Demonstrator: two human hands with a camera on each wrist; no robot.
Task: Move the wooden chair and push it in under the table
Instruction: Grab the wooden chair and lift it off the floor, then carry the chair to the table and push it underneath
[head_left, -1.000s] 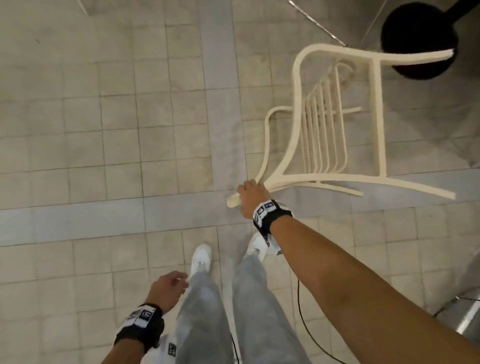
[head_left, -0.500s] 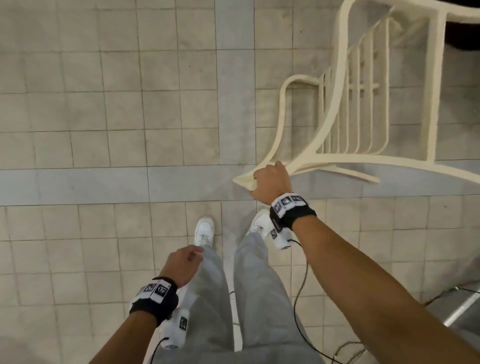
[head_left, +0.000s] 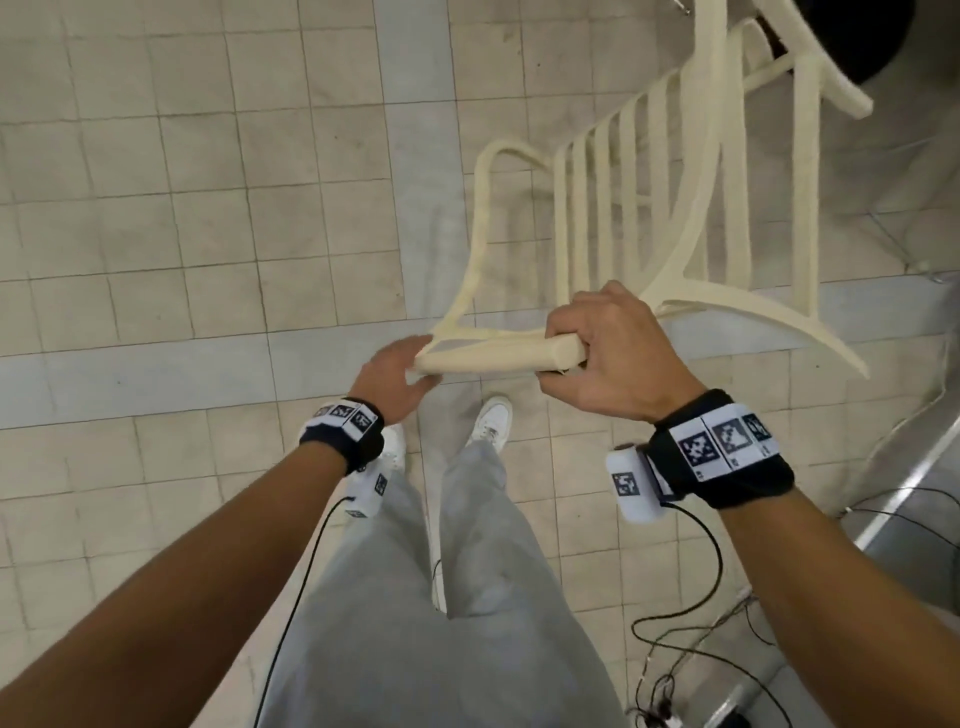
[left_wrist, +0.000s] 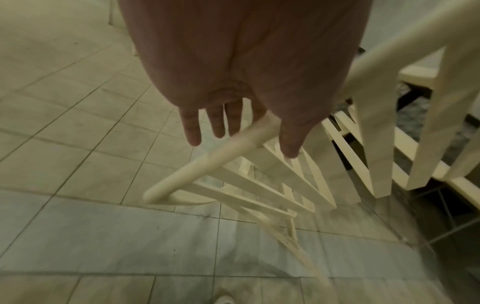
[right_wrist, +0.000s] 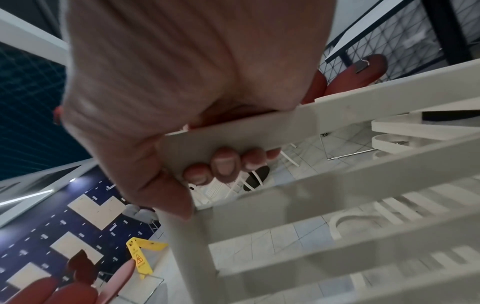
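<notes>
The cream wooden chair is tipped toward me over the tiled floor. My right hand grips the right end of its top back rail, fingers curled round it. In the right wrist view the fingertips wrap under the chair's rail. My left hand reaches the rail's left end with straight fingers and touches it. In the left wrist view the rail runs between the thumb and the straight fingers. No tabletop is in view.
A dark round shape lies on the floor behind the chair at the top right. Cables trail over the tiles at the lower right, beside a metal strip. A yellow floor sign stands farther off.
My left hand has risen from beside my thigh to the left end of the back rail. The right hand kept its grip while the chair came closer and higher.
</notes>
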